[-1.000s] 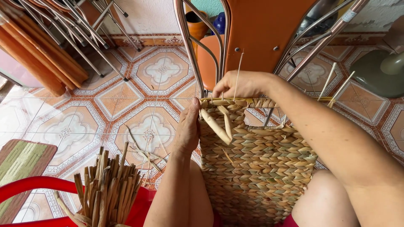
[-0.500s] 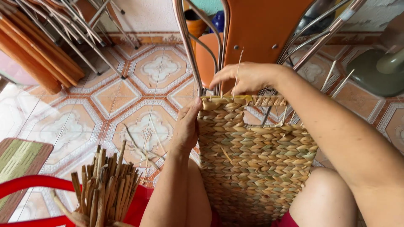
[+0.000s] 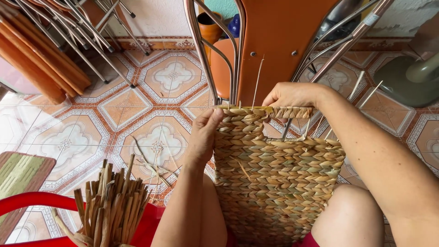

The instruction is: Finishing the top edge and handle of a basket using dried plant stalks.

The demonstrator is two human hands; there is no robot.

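Observation:
A woven straw mat (image 3: 274,178) of braided dry fibre lies over my knees, its unfinished top edge pointing away from me. My left hand (image 3: 203,137) pinches the mat's upper left corner, fingers curled around the edge. At the top rim my right hand (image 3: 290,95) grips a braided strand that runs along the edge. A thin loose fibre (image 3: 257,82) sticks up from the rim between my hands.
A bundle of dry reed stalks (image 3: 109,206) stands at lower left in a red plastic basin (image 3: 32,206). An orange metal-framed chair (image 3: 270,41) stands just beyond the mat. Folded chairs (image 3: 41,50) lean at upper left. Patterned floor tiles (image 3: 119,110), scattered straw and a striped rug (image 3: 18,174).
The loose strands at the top left have been drawn flat into the rim. My left hand has slid up to the corner, and my right hand has shifted right along the edge.

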